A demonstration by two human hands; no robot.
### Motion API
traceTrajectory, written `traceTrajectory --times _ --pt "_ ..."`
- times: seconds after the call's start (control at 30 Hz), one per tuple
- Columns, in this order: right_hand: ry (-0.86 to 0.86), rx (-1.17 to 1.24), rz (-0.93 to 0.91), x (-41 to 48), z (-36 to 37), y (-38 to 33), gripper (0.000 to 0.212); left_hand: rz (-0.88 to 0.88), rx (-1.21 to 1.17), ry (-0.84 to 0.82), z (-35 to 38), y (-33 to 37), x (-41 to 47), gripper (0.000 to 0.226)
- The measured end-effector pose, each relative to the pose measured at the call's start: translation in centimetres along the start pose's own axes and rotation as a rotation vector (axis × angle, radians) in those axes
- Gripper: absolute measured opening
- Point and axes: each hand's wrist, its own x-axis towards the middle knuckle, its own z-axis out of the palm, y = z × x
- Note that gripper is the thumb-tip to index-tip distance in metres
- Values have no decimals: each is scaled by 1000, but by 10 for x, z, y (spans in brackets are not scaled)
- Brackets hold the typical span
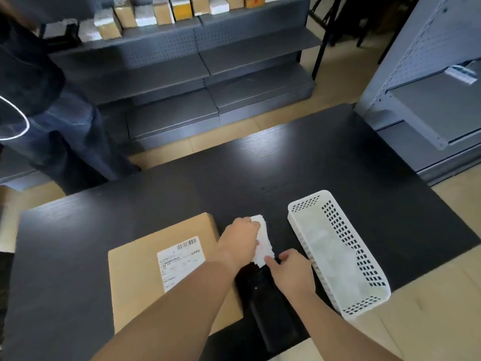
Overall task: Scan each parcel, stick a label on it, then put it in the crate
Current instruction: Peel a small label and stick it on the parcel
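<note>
Head view is looking down over a black table (182, 183), and nearest the person a dark, flat device (270, 306), probably the scanner, is lying at the near edge between the two forearms, laid down where either hand could reach it. Just past it, both hands are working at a small stack of white labels (263, 246). The left hand (240, 237) is curling over the far part of the stack, fingers closed on it, seemingly pinning it flat. The right hand (290, 269) is pressing its extended fingertip against the near edge of the stack while its other fingers are staying loosely bent, which looks like an effort to peel one label off; whether a sheet is already lifting cannot be told.

To the left, just beside the hands, the cardboard parcel (145, 259) is lying flat with a printed shipping sheet (179, 261) facing up, so its top is ready for a label. On the right, the white perforated crate (338, 251) is sitting alongside, apparently empty, waiting within easy reach.

Beyond the table, another person's legs (65, 142) are showing at the left, and grey shelving (208, 58) is carrying a row of further boxes (161, 11) along its top.
</note>
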Motion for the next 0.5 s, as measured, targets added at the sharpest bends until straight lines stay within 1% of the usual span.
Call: traceTrajectory --times 0.07,0.13,0.2,0.33,0.5 --pt "-12 32 17 6 5 3 42 -19 94 -40 8 0 12 32" --pt "-27 69 18 12 8 6 33 -42 109 -59 16 -2 18 37" --pt "-36 116 9 15 9 9 25 -50 69 -61 24 -6 20 37" --pt "-38 150 -22 18 8 11 21 -62 -40 -25 29 -11 25 38" --pt "-35 120 -65 15 7 6 15 -59 -43 -13 28 -11 26 40"
